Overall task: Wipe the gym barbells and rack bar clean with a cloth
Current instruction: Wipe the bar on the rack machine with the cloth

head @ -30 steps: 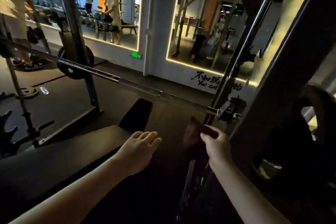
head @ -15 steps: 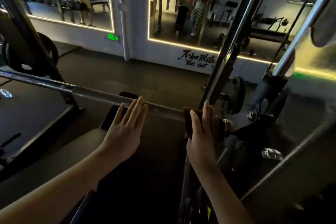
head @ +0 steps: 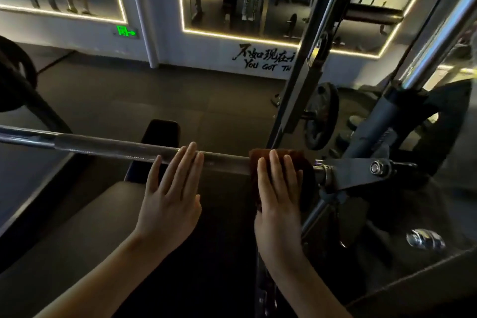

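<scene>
The rack bar [head: 116, 146] runs level across the view, a long steel rod fixed at its right end into a grey carriage [head: 356, 173]. I judge it heavy, rigid and carried by the rack, so it wants wiping, not lifting. The cloth [head: 296, 155], dark reddish-brown, is draped over the bar just beside that carriage. It looks soft, light and apt to slide, so it is best wrapped round the bar and squeezed. The right hand [head: 277, 199] lies flat on the cloth, fingers straight, pressing it to the bar without curling round. The left hand [head: 170, 196], equally flat, holds nothing. Its fingertips reach the bar just left of the cloth, and I cannot tell whether they touch it.
</scene>
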